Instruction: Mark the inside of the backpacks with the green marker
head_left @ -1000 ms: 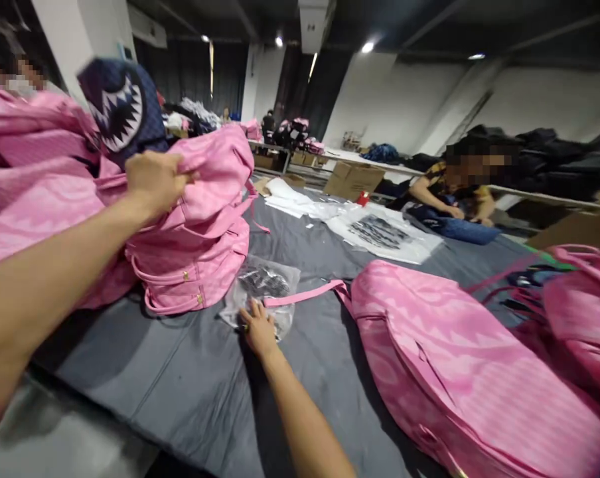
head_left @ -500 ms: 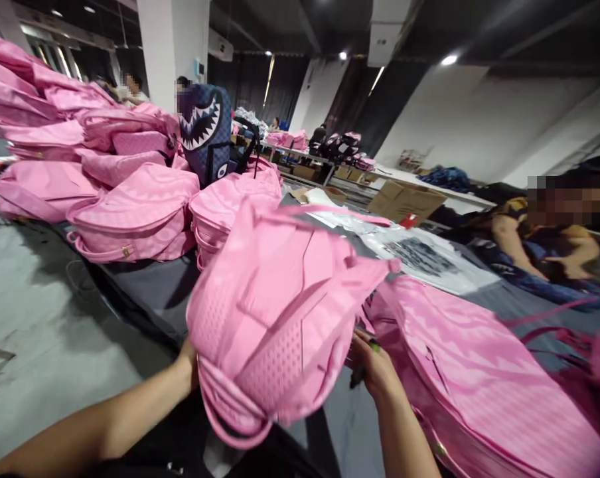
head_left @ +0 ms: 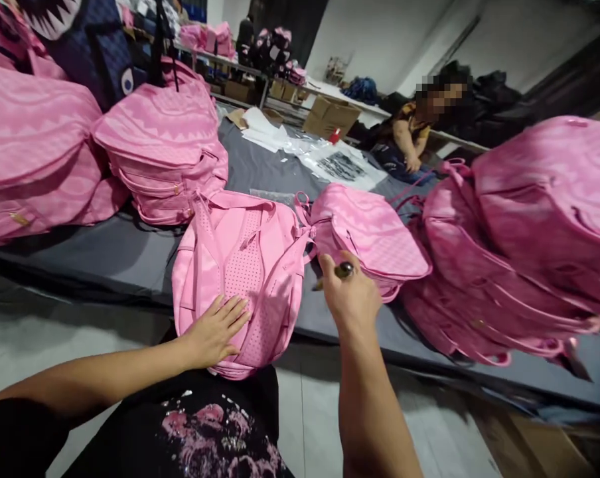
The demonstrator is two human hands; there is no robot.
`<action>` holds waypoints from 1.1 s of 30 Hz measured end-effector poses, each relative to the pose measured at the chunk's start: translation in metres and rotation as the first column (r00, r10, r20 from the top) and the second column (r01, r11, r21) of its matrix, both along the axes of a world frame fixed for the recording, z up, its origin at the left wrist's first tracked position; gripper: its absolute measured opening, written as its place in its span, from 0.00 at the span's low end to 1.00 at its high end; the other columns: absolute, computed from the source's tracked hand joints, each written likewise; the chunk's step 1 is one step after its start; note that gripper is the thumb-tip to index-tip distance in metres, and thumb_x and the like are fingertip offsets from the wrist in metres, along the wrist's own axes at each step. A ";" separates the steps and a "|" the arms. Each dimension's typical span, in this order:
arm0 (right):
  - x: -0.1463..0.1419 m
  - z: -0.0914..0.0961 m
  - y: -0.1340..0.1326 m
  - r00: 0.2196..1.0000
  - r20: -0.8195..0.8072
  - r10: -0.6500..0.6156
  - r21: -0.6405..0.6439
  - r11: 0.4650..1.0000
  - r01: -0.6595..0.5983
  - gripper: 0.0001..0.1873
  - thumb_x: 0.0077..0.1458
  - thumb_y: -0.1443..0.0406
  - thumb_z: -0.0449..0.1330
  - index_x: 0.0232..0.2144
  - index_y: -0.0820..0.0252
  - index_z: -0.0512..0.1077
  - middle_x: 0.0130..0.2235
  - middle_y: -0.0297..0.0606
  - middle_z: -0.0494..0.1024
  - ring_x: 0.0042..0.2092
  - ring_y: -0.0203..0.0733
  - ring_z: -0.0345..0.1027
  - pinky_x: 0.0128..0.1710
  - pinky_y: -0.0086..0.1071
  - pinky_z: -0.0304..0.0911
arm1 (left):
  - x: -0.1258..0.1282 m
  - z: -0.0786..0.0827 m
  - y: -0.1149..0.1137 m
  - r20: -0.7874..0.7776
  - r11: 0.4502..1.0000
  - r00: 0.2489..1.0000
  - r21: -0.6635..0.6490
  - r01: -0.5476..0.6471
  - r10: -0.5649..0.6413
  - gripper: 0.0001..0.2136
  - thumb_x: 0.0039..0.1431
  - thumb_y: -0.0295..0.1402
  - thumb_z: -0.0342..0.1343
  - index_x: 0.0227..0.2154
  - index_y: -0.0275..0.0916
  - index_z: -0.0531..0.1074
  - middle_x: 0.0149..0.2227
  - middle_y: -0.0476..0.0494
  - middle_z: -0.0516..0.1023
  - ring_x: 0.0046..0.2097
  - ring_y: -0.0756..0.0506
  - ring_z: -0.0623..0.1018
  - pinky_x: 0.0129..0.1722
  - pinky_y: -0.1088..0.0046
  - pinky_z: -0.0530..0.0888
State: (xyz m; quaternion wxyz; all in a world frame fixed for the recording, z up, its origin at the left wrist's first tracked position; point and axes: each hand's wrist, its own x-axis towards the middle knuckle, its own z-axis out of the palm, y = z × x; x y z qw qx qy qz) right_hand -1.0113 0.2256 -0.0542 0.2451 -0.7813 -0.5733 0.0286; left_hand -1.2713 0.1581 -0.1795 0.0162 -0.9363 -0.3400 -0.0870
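A pink backpack (head_left: 243, 269) lies at the edge of the dark-covered table in front of me, its padded, perforated back panel and shoulder straps facing up. My left hand (head_left: 218, 335) rests flat on its lower part, fingers stretched out. Just right of the backpack, above the table, my right hand (head_left: 350, 299) is closed around a small tool (head_left: 344, 269). Only the tool's dark rounded end shows clearly, so its kind cannot be made out. Beyond that hand lies a smaller pink backpack (head_left: 372, 232) with a wavy print.
Pink backpacks (head_left: 163, 146) stand at the left, beside a dark blue shark-mouth backpack (head_left: 101, 56). More pink backpacks (head_left: 543, 199) are piled at the right. A printed plastic sheet (head_left: 344, 169) and a cardboard box (head_left: 332, 118) lie farther back. A co-worker (head_left: 412, 139) sits across the table.
The backpack has come down from the air onto the table edge, with its straps up. My left hand now lies flat on it, and my right hand has come off it. The view has turned right.
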 end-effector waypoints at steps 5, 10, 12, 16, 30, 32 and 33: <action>-0.099 -0.047 0.000 0.819 -0.139 0.556 0.505 0.752 -0.424 0.29 0.67 0.54 0.56 0.64 0.62 0.64 0.42 0.46 0.81 0.42 0.43 0.78 0.41 0.33 0.73 | -0.014 -0.057 -0.036 -0.077 0.994 0.997 -0.106 -0.012 0.004 0.37 0.66 0.57 0.43 0.70 0.39 0.53 0.72 0.33 0.54 0.72 0.32 0.55 0.67 0.48 0.56; -0.089 -0.127 -0.023 0.809 0.218 0.546 0.619 0.563 -0.547 0.26 0.63 0.71 0.59 0.62 0.51 0.67 0.55 0.50 0.73 0.55 0.45 0.72 0.48 0.36 0.72 | -0.031 -0.059 -0.043 -0.075 0.981 0.995 -0.185 0.055 -0.070 0.26 0.68 0.49 0.47 0.59 0.34 0.71 0.62 0.32 0.71 0.61 0.36 0.73 0.55 0.58 0.71; -0.063 -0.144 -0.043 0.876 0.183 0.446 0.647 0.617 -0.449 0.31 0.62 0.73 0.59 0.64 0.48 0.64 0.56 0.48 0.71 0.55 0.46 0.71 0.48 0.37 0.73 | -0.018 -0.036 -0.027 -0.013 0.965 0.993 -0.239 0.109 -0.115 0.18 0.71 0.39 0.45 0.48 0.35 0.77 0.47 0.37 0.82 0.47 0.42 0.81 0.45 0.64 0.75; -0.035 -0.149 -0.053 0.940 0.049 0.338 0.727 0.633 -0.266 0.29 0.65 0.68 0.55 0.67 0.49 0.59 0.56 0.48 0.68 0.57 0.48 0.69 0.50 0.43 0.73 | 0.049 0.033 0.052 0.189 0.926 0.910 0.003 0.377 -0.370 0.12 0.68 0.31 0.46 0.44 0.37 0.75 0.39 0.41 0.80 0.42 0.44 0.78 0.42 0.65 0.74; -0.052 -0.157 -0.037 0.634 -0.636 0.440 0.678 0.712 0.185 0.25 0.64 0.64 0.55 0.62 0.51 0.62 0.54 0.45 0.71 0.48 0.46 0.76 0.49 0.48 0.76 | -0.046 0.132 0.221 0.307 0.781 0.796 0.205 -0.590 0.521 0.17 0.66 0.44 0.49 0.42 0.33 0.70 0.50 0.32 0.73 0.61 0.26 0.66 0.48 0.38 0.62; -0.057 -0.159 -0.031 0.629 -0.640 0.442 0.676 0.713 0.187 0.25 0.64 0.62 0.55 0.63 0.50 0.60 0.55 0.45 0.69 0.49 0.46 0.75 0.47 0.47 0.77 | -0.023 0.139 0.197 0.219 0.826 0.903 0.368 -0.428 0.370 0.16 0.68 0.37 0.45 0.53 0.36 0.67 0.62 0.30 0.65 0.68 0.26 0.57 0.55 0.33 0.55; -0.059 -0.158 -0.029 0.639 -0.634 0.435 0.674 0.716 0.181 0.26 0.64 0.61 0.55 0.63 0.50 0.59 0.55 0.46 0.68 0.50 0.47 0.75 0.47 0.48 0.77 | -0.002 0.134 0.189 0.146 0.878 0.971 0.417 -0.233 0.189 0.15 0.68 0.36 0.45 0.53 0.38 0.67 0.61 0.33 0.68 0.65 0.30 0.62 0.57 0.36 0.58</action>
